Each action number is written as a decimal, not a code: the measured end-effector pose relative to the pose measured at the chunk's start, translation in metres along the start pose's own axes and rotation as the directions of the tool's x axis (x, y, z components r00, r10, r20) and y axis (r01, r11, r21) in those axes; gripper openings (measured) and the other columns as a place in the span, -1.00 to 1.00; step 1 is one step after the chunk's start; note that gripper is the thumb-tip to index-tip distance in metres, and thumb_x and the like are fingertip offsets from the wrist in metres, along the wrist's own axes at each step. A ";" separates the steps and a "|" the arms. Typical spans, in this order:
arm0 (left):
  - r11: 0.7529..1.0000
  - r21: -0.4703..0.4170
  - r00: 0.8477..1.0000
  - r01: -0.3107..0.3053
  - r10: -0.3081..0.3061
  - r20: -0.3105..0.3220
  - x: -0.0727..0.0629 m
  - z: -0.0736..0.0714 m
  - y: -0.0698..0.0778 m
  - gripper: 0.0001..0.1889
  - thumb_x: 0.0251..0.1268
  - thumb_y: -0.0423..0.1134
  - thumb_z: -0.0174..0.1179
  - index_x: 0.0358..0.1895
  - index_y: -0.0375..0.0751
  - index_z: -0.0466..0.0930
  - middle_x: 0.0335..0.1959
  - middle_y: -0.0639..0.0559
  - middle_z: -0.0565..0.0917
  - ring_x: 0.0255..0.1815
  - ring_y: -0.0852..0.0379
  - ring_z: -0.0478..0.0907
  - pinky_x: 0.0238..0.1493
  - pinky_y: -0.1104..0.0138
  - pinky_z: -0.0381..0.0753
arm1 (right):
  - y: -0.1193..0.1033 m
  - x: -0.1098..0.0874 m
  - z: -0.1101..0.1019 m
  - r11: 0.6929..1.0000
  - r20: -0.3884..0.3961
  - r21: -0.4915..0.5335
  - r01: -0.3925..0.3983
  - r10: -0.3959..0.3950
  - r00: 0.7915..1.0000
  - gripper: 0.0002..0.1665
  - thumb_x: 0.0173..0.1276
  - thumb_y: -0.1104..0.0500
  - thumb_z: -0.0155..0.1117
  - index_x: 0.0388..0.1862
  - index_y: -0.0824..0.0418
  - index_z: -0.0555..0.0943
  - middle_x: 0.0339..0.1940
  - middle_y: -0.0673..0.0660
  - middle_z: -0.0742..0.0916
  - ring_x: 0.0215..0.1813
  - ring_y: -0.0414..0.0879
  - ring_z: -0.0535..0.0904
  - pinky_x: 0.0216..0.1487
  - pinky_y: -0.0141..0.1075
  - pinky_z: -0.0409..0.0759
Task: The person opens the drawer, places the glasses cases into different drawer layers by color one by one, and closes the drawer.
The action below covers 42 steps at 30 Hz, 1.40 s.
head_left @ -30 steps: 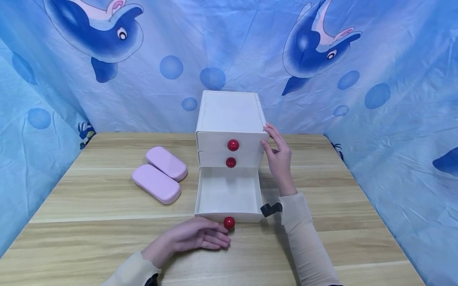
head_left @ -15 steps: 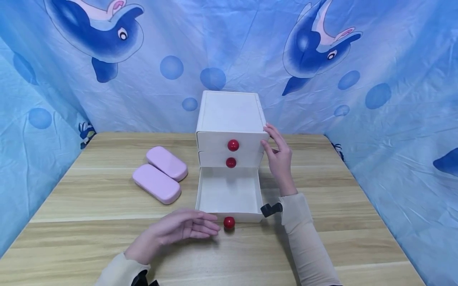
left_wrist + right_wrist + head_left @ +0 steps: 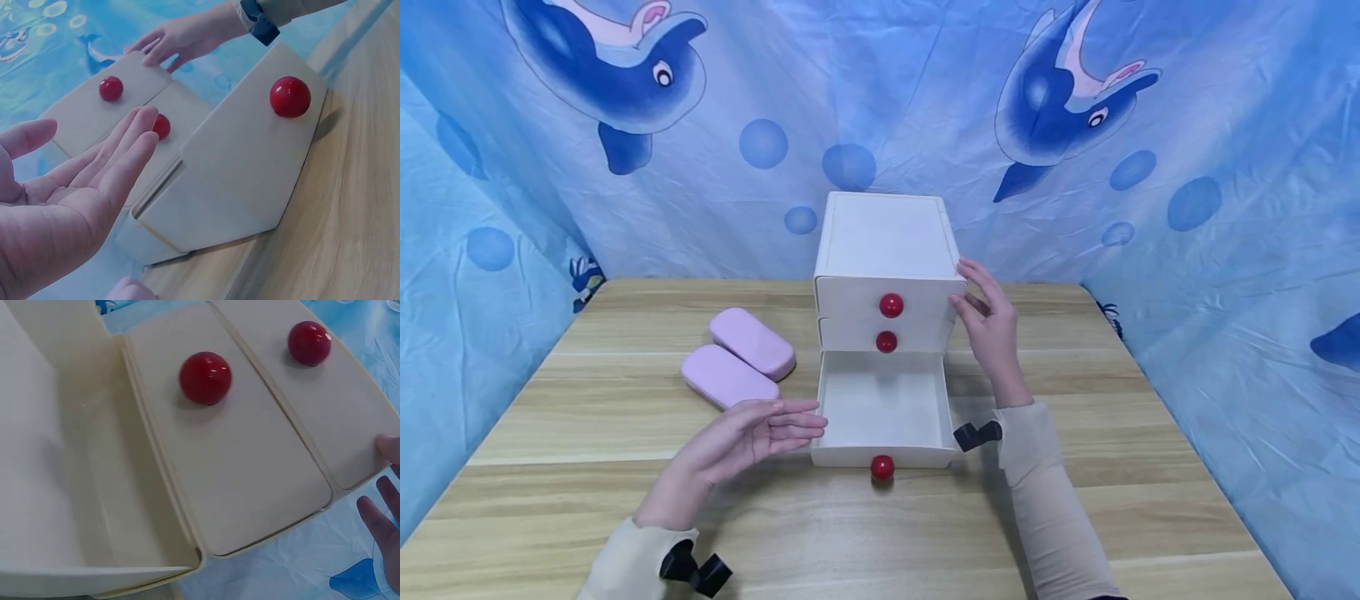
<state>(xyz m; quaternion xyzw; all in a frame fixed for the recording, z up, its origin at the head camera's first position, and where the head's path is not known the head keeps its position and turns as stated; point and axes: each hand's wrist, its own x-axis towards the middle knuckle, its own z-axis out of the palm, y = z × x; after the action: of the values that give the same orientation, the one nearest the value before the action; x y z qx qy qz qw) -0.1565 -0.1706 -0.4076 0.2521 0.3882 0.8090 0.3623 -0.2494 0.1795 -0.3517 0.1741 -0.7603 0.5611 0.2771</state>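
Observation:
A white drawer cabinet [image 3: 887,235] with red ball knobs stands at the back of the table. Its bottom drawer [image 3: 883,408] is pulled out, with nothing seen inside; the two upper drawers are closed. My left hand [image 3: 737,446], palm turned inward and fingers straight, is beside the drawer's front left edge and holds nothing. With its thumb on the front and fingers at the side, my right hand [image 3: 992,329] holds the cabinet's upper right corner. Two lilac oblong cases [image 3: 754,343] lie left of the cabinet; my left hand partly hides the nearer case [image 3: 726,375].
The wooden table [image 3: 880,550] reaches back to a blue dolphin-print cloth [image 3: 910,108], which also hangs along both sides. The pulled-out drawer's red knob [image 3: 882,467] juts toward the front of the table.
My left hand has moved from beside the bottom drawer's knob to the left and away from me, toward the lilac cases. The right hand keeps its place on the cabinet.

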 end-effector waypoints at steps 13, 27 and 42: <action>0.998 -0.043 0.998 -0.042 0.041 -0.038 -0.010 -0.004 0.005 -0.50 0.60 -0.36 -0.52 0.27 -0.41 0.42 0.21 -0.28 0.57 0.29 -0.06 0.51 0.35 0.21 0.43 | 0.001 0.012 -0.001 0.985 0.096 0.146 -0.090 0.077 0.992 -0.42 0.33 0.26 0.29 0.34 0.20 0.45 0.43 0.06 0.47 0.50 -0.15 0.29 0.50 -0.15 0.29; 0.983 -0.150 0.994 -0.105 0.106 -0.003 -0.014 -0.018 0.014 -0.44 0.60 -0.34 -0.63 0.30 -0.41 0.38 0.27 -0.31 0.50 0.34 -0.11 0.45 0.40 0.21 0.38 | -0.005 0.010 0.009 0.936 0.073 0.297 -0.187 0.173 0.982 -0.43 0.35 0.29 0.26 0.34 0.25 0.44 0.48 -0.02 0.41 0.53 -0.20 0.22 0.46 -0.20 0.33; 0.958 -0.230 0.985 -0.171 0.161 -0.063 -0.027 -0.045 0.037 -0.45 0.62 -0.29 -0.60 0.32 -0.46 0.34 0.30 -0.37 0.46 0.37 -0.13 0.41 0.41 0.21 0.36 | -0.004 0.009 0.010 0.943 0.055 0.276 -0.188 0.180 0.982 -0.46 0.35 0.21 0.29 0.30 0.22 0.49 0.42 0.01 0.49 0.50 -0.19 0.28 0.41 -0.24 0.40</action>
<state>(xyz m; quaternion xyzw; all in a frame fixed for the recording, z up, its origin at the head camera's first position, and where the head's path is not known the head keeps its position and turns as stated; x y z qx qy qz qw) -0.1854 -0.2278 -0.4069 0.2218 0.2753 0.8819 0.3119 -0.2562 0.1696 -0.3457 0.1479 -0.6900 0.6839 0.1852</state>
